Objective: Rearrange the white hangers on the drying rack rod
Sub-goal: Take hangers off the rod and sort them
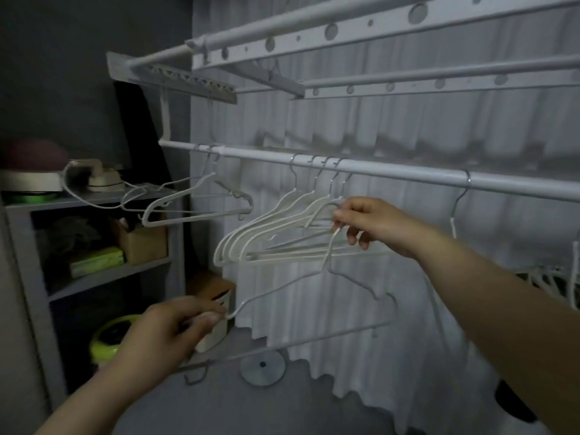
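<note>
1. We hold 1 loose hanger (314,277) off the rod (392,171), below the cluster of 4 hangers (266,233) hooked there.
2. Our right hand (370,222) has its grip pinched on the loose hanger's neck; our left hand (175,324) has its grip closed on the shoulder end.
3. We judge the next move is hooking it on: lift with the right, steady with the left.
4. Keep its hook clear of the cluster's bars to avoid snagging.
5. 2 more hangers (194,202) hang left; 1 more (459,199) hangs right.
</note>
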{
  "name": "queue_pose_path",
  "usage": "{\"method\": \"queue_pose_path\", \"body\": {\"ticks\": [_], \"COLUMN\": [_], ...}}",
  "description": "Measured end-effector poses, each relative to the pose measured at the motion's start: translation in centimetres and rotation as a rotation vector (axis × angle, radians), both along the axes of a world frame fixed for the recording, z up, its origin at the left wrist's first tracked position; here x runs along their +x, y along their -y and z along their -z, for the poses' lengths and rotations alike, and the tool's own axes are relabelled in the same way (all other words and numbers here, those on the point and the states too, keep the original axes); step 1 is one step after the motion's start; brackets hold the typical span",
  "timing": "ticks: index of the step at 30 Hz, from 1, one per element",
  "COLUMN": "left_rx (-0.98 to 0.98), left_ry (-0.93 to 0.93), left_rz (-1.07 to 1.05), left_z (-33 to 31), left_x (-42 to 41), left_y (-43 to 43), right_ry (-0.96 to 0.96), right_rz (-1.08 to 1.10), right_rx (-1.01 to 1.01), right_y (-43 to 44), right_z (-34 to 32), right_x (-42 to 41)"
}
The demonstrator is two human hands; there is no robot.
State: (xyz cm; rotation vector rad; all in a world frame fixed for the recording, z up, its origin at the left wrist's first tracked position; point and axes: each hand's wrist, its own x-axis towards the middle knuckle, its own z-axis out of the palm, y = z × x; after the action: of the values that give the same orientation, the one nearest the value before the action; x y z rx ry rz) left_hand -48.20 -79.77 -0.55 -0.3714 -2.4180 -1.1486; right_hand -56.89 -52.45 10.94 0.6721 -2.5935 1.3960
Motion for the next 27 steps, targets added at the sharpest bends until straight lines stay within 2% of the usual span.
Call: {"method": "queue_pose_path", "body": {"ticks": [3,6,9,11,13,16,20,25,27], "left_rx": [0.161,0.239,0.05,-0.05,0.0,0.118,0.332,0.296,0.28], "left_ry": [0.15,0.153,0.125,0.119,0.156,0.267,0.367,0.599,0.636], "left_rz": [0.022,-0.1,-0.344,-0.379,-0.283,-0.031,0.213,0.446,0.465], "left_z": [1.2,2.4,3.2,3.8,4.0,3.8,2.8,2.9,3.4], "left_x": [1.8,3.1,4.0,4.7,5.6,6.9,7.9,8.0,7.8], "left_y": [3.4,6.5,8.3,8.7,8.1,6.1,3.0,-0.1,-1.1], "right_ry": [0.146,0.302,0.362,0.383,0.399,0.389,0.335,0.302,0.284], "right_rz": [-0.134,-0.259,-0.212,-0.138,-0.071,0.021,0.136,0.203,0.231], "right_rx": [-0.064,-0.129,-0.193,-0.225,-0.267,-0.316,-0.376,-0.518,-0.557], "right_y": [2.9,5.1,7.0,7.9,8.5,9.2,9.9,9.8,9.3], "right_z": [0.5,2.2,4.1,5.1,5.6,5.6,5.5,5.2,5.2], "right_x": [1.4,2.7,4.4,5.7,6.8,8.1,9.2,9.6,9.6]}}
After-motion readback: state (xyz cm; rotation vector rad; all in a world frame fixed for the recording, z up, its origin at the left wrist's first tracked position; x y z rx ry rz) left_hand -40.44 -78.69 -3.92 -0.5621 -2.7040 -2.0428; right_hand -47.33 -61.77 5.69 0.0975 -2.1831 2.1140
